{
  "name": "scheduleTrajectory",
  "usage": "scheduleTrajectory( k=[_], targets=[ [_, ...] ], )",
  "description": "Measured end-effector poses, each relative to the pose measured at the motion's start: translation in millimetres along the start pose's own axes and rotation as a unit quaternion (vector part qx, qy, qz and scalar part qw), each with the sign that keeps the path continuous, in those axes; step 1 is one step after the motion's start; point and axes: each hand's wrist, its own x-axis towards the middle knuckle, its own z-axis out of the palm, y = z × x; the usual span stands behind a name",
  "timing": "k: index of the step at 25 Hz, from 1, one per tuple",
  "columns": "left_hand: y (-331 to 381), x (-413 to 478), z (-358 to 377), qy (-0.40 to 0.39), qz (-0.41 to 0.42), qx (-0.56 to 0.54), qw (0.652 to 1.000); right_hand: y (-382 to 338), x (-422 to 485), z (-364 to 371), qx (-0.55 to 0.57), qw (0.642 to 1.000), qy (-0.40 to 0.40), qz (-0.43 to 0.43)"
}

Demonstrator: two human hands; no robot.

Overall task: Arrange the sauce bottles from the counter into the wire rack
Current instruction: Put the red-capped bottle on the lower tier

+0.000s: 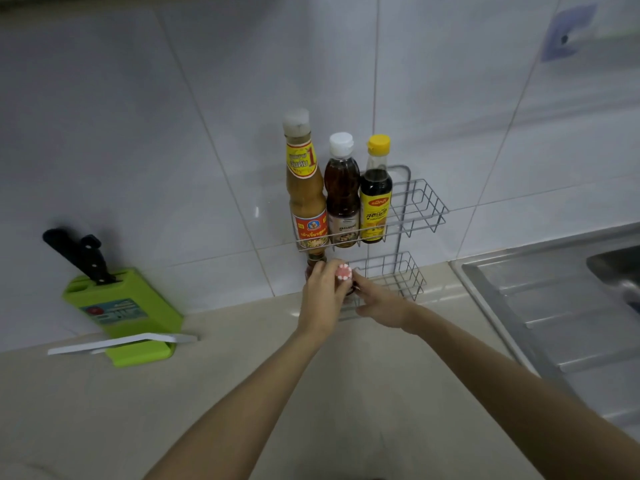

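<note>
A two-tier wire rack (420, 206) hangs on the tiled wall. Its upper tier holds a tall tan sauce bottle (306, 188), a brown bottle with a white cap (342, 192) and a dark soy bottle with a yellow cap (375, 199). At the lower tier (405, 275), my left hand (322, 299) grips a small bottle with a pink-and-white cap (343, 273). My right hand (379, 304) holds the same bottle's lower side. Another dark-red bottle (314, 263) stands just behind my left hand, mostly hidden.
A green knife block (128, 317) with black-handled knives leans against the wall at left, a white utensil (121, 342) lying across its foot. A steel sink and drainboard (568, 313) fill the right. The beige counter (242, 341) stretches between them.
</note>
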Motion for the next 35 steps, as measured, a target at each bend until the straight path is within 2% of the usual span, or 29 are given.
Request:
scheduleTrajectory(
  k=[3, 6, 8, 10, 18, 24, 29, 35],
  targets=[
    [-7, 15, 5, 0.020, -0.080, -0.032, 0.996, -4, 7, 3, 0.008, 1.000, 0.002, -0.019],
    [-15, 32, 6, -0.016, -0.102, -0.095, 0.990, -10, 9, -2, 0.020, 0.999, -0.005, -0.033],
    [-16, 40, 4, -0.052, -0.094, -0.116, 0.987, -11, 9, -8, 0.026, 0.999, -0.012, -0.038],
    [-18, 45, 5, -0.060, -0.067, -0.086, 0.992, -10, 10, -10, 0.043, 0.998, -0.019, -0.033],
    [-21, 43, 14, -0.013, -0.053, -0.107, 0.993, -10, 22, -10, 0.060, 0.998, -0.001, 0.014],
    [-17, 56, 27, 0.014, -0.094, -0.088, 0.992, -9, 31, -13, 0.026, 0.998, 0.012, 0.050],
    [-19, 57, 32, 0.028, -0.114, -0.120, 0.986, -12, 27, -17, 0.012, 0.997, 0.004, 0.071],
    [-22, 59, 32, -0.006, -0.102, -0.096, 0.990, 3, 31, -17, -0.002, 0.998, -0.028, 0.058]
  ],
)
